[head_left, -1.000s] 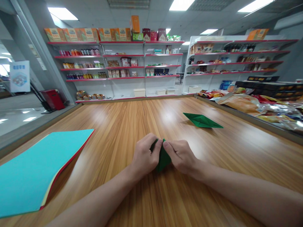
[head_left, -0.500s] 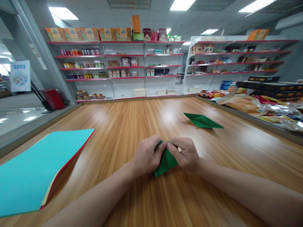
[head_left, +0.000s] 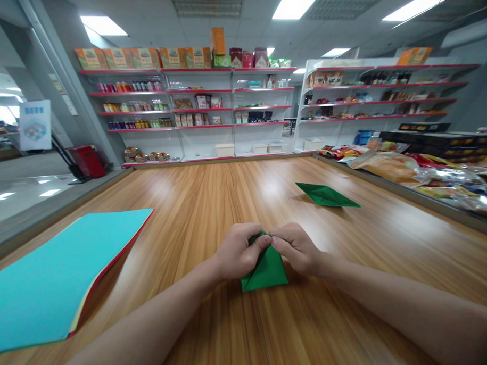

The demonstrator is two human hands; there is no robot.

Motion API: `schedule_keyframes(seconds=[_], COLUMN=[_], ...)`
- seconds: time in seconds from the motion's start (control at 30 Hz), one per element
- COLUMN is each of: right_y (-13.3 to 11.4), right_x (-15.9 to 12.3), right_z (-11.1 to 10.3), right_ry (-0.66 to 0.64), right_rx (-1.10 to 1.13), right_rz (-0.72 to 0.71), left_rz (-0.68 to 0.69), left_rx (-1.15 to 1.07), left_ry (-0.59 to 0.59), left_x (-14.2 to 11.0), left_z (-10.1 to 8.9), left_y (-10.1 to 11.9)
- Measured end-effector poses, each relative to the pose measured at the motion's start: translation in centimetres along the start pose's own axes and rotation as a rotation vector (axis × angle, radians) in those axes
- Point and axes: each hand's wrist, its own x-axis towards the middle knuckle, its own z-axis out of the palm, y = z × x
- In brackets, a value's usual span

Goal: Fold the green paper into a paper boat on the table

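Between my hands is a piece of folded green paper, its wide end toward me and its narrow top pinched. My left hand grips its upper left side, thumb on the near face. My right hand pinches the top corner between thumb and curled fingers. The fingertips of both hands nearly meet there and hide the tip. Farther off to the right, a second folded green paper piece with pointed ends lies on the wooden table.
A stack of coloured paper sheets, turquoise on top, lies at the left of the table. Packaged snacks are piled beyond the raised right edge. Stocked shelves stand behind the table.
The folded green paper has turned so its wide lower edge faces me and shows more. Both hands have dropped slightly toward me, still pinching at the top.
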Motion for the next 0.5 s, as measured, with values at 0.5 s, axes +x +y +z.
schedule_keyframes(seconds=[0.5], right_y=[0.26], right_x=[-0.36], right_z=[0.38], right_ry=[0.277], right_rx=[-0.148], right_rz=[0.066], left_rz=[-0.137], left_rx=[-0.015], left_ry=[0.157], left_x=[0.50], left_z=[-0.41], left_y=[0.49])
